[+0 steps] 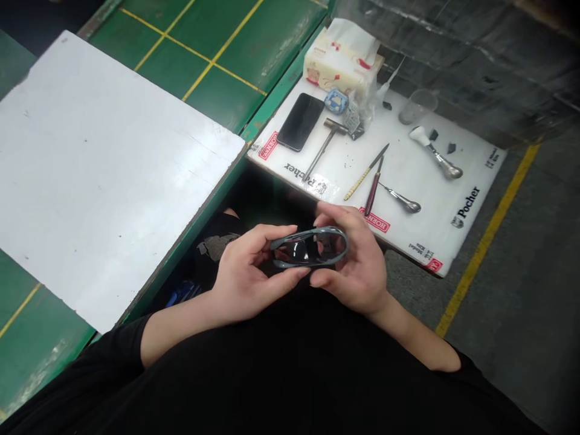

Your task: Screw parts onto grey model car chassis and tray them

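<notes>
Both hands hold a hollow, dark grey plastic shell (pixel 302 249) in front of my body. It has an oval rim and a glossy black inside; I cannot make out exactly what part it is. My left hand (pixel 242 272) grips its left end, fingers on the far edge and thumb along the near edge. Around the right end curls my right hand (pixel 357 263), its thumb at the near side. Closest to the right hand on the board lie a red-handled pointed tool (pixel 373 192) and a thin tool with a yellow-wrapped handle (pixel 362 178).
A white printed board (pixel 326 175) carries a small hammer (pixel 324 145), a black phone (pixel 301 122), a tissue box (pixel 339 63), a clear cup (pixel 419 107) and metal-handled tools (pixel 437 154). At left, a white sheet (pixel 113 169) covers part of the green table (pixel 235 54).
</notes>
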`<action>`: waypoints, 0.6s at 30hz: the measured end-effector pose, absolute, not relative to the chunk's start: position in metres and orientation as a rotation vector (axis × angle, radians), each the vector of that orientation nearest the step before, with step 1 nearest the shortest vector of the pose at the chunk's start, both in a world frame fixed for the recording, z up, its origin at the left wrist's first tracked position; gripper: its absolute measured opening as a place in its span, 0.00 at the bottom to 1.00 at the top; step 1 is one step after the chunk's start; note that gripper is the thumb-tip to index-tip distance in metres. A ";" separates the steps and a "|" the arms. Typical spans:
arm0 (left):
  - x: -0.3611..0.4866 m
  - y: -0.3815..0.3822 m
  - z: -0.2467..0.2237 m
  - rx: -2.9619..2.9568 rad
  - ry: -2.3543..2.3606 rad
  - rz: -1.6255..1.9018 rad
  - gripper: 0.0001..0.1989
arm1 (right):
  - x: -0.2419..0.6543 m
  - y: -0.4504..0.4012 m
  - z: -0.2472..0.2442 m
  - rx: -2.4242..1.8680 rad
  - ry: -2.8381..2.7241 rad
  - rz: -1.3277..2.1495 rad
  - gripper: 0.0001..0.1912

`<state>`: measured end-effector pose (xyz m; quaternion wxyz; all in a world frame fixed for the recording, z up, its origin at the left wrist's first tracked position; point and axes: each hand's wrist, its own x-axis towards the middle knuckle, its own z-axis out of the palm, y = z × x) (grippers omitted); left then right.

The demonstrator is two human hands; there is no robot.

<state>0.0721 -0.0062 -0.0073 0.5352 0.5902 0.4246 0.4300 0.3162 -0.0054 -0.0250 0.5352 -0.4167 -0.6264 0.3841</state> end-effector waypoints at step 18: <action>0.060 0.010 -0.019 0.865 0.886 0.790 0.25 | 0.319 0.013 -0.014 -1.136 -1.540 0.993 0.10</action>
